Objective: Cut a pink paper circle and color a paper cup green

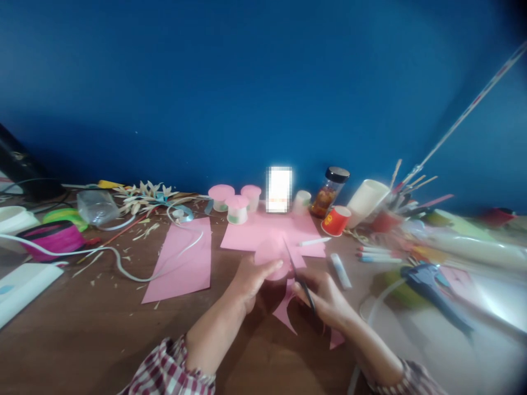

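Note:
My left hand [257, 277] pinches a rounded piece of pink paper [272, 255] between thumb and fingers above the table. In my right hand [323, 296] is a pair of dark scissors [303, 286], its blades pointing up and away from me along the paper's right edge. A curved pink offcut [287, 312] hangs or lies just under the paper; I cannot tell which. Beyond my hands, pink sheets [242, 233] lie flat. Small white cups topped with pink paper discs [237, 203] stand behind them.
Another pink sheet [183, 263] and a white cable [123, 269] lie to the left. A white pen [315, 241], a glue stick [341, 271], a red paper cup [336, 220] and a dark-lidded jar [329, 192] are on the right. A blue glue gun [436, 291] lies farther right.

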The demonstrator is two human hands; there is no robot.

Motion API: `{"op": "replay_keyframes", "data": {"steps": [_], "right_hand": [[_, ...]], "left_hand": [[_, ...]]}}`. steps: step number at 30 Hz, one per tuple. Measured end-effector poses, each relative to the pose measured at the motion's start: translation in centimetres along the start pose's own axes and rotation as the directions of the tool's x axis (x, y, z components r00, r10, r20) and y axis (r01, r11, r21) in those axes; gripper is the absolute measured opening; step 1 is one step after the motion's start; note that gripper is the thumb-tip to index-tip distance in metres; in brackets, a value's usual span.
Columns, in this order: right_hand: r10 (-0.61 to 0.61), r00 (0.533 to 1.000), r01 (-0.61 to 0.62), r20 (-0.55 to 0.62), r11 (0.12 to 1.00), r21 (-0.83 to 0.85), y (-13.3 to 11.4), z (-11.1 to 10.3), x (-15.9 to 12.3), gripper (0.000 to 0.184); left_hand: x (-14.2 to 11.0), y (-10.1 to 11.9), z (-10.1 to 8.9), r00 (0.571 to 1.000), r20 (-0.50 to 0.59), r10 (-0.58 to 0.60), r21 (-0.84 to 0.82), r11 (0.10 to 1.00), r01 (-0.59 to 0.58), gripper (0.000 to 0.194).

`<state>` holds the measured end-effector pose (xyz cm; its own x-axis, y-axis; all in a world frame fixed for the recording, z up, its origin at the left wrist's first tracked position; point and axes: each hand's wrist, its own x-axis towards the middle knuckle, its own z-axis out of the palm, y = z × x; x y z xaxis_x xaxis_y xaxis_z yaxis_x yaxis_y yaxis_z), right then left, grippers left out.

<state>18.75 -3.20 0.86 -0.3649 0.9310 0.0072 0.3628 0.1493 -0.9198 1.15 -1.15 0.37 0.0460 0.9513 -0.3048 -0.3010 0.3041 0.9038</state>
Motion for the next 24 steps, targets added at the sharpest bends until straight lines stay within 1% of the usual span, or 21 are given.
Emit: {"op": "replay_keyframes", "data": {"steps": [4,8,20,24], "right_hand": [[0.006,1.000,-0.006,-0.014,1.000,-0.008,0.03,-0.01,0.02,0.041],[-0.011,1.000,0.011,-0.025,1.000,-0.016,-0.21,-0.03,0.05,0.043],[0.005,1.000,-0.005,-0.013,1.000,-0.024,0.19,-0.02,-0.07,0.033],[0.003,1.000,-0.003,-0.011,0.999,-0.037,-0.06,-0.10,0.03,0.033]], "left_hand": [[-0.20,0.21,0.11,1.000,-0.017,-0.002,-0.009,1.000,0.001,0.042],[-0.12,0.18,-0.02,1.000,0.001,0.007,0.004,1.000,-0.007,0.041],[0.43,-0.31,-0.50,1.000,0.011,0.004,0.010,1.000,-0.004,0.043],[0.49,-0.29,-0.62,0.999,0.028,0.031,0.013,0.999,-0.031,0.044]]}}
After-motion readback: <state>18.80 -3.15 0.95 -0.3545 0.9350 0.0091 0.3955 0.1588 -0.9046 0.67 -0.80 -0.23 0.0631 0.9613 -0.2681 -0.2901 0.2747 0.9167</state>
